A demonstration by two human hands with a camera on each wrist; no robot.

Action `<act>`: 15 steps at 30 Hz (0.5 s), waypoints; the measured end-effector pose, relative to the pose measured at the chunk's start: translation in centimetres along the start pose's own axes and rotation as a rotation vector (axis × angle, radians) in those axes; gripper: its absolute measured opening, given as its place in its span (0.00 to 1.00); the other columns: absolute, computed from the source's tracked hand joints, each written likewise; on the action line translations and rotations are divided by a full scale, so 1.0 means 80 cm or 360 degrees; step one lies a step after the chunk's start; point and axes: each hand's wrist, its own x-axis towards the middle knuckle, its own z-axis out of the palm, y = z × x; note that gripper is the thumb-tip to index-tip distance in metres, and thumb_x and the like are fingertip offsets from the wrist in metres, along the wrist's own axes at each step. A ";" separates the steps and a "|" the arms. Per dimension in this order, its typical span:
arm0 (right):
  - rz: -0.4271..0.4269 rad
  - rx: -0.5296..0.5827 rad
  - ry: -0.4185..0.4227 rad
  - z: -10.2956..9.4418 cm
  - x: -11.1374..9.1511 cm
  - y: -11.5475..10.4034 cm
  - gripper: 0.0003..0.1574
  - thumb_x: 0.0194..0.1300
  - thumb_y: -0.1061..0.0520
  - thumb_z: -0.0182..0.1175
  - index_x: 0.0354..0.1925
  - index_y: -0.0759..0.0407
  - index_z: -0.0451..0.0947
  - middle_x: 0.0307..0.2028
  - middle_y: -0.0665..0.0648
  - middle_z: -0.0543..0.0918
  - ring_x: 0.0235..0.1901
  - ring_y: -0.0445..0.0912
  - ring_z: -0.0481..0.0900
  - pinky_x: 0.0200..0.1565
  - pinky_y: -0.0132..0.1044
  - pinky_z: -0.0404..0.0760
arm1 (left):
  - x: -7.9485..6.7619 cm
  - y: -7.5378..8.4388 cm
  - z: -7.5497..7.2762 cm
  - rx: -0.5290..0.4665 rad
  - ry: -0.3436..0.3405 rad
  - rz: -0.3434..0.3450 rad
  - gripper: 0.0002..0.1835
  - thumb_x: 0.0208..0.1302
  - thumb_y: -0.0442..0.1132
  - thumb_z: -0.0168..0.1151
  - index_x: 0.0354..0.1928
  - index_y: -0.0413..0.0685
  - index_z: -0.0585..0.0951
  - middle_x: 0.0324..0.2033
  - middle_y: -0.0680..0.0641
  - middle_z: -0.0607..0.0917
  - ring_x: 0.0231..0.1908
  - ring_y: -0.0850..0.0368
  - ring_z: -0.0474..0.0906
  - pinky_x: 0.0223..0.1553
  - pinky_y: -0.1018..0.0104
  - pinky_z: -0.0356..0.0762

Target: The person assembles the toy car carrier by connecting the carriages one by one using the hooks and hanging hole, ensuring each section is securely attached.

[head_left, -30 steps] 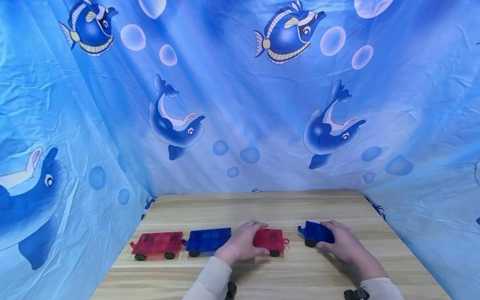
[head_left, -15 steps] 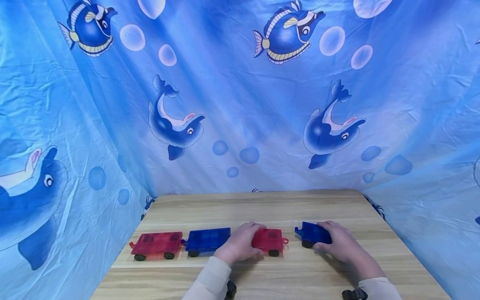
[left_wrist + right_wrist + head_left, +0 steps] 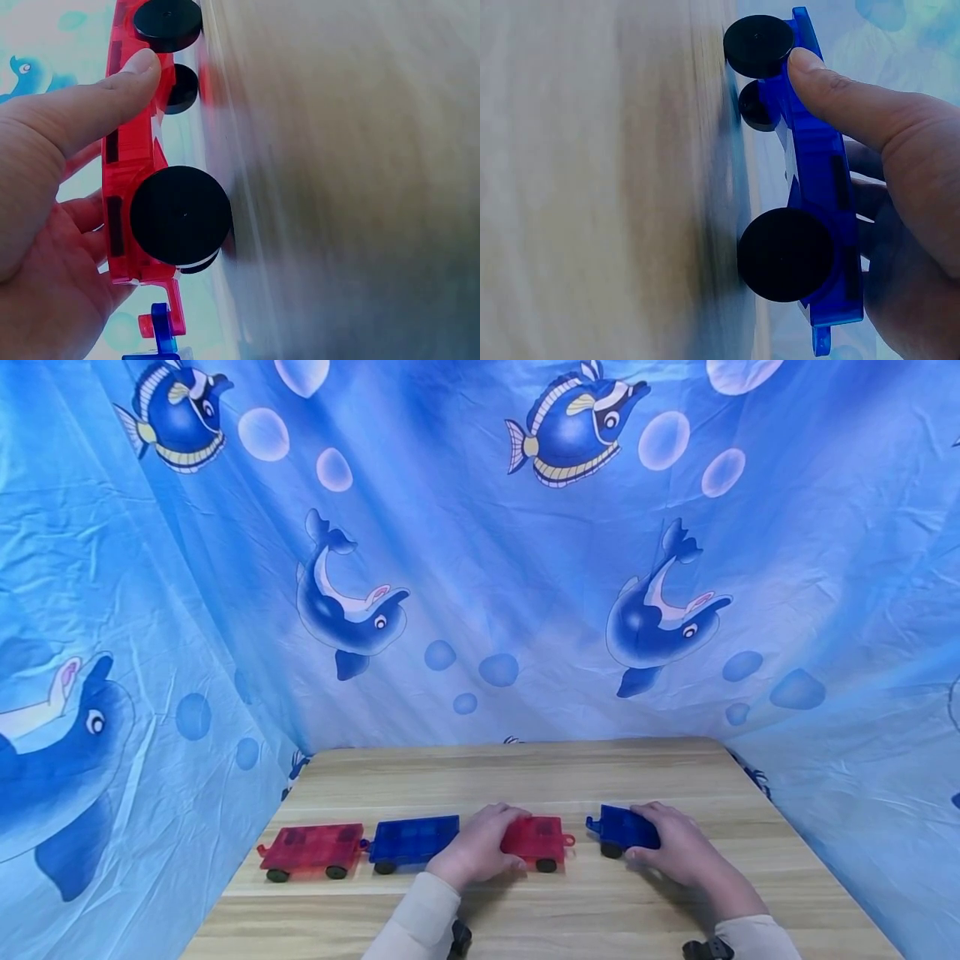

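Observation:
My left hand (image 3: 480,850) grips a translucent red toy train car (image 3: 536,842) across its sides, thumb on the near side. In the left wrist view its black wheels (image 3: 180,216) stand by the tabletop, and its rear hook meets a blue coupling (image 3: 161,327). My right hand (image 3: 678,843) holds a blue toy train car (image 3: 618,828) by its sides, covering its right part. A small gap lies between this car's hook (image 3: 593,824) and the red car's ring (image 3: 569,841). Leftward stand another blue car (image 3: 415,840) and another red car (image 3: 313,847), joined by a coupling.
The cars stand in a row on a wood-grain table (image 3: 517,777). A blue cloth (image 3: 465,568) printed with dolphins and fish hangs behind and at both sides. Pale sleeves and dark wrist straps show at the front.
My right hand has brought its blue car slightly left, narrowing the gap to the red car. The left hand and the other cars stay almost in place.

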 end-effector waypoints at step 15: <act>-0.0046 0.0018 -0.0015 0.005 0.001 -0.009 0.53 0.54 0.35 0.79 0.69 0.60 0.76 0.62 0.64 0.80 0.64 0.67 0.75 0.63 0.71 0.69 | -0.002 -0.001 -0.003 -0.0116 -0.0014 -0.0044 0.39 0.57 0.50 0.82 0.71 0.62 0.77 0.61 0.54 0.79 0.60 0.53 0.75 0.58 0.49 0.80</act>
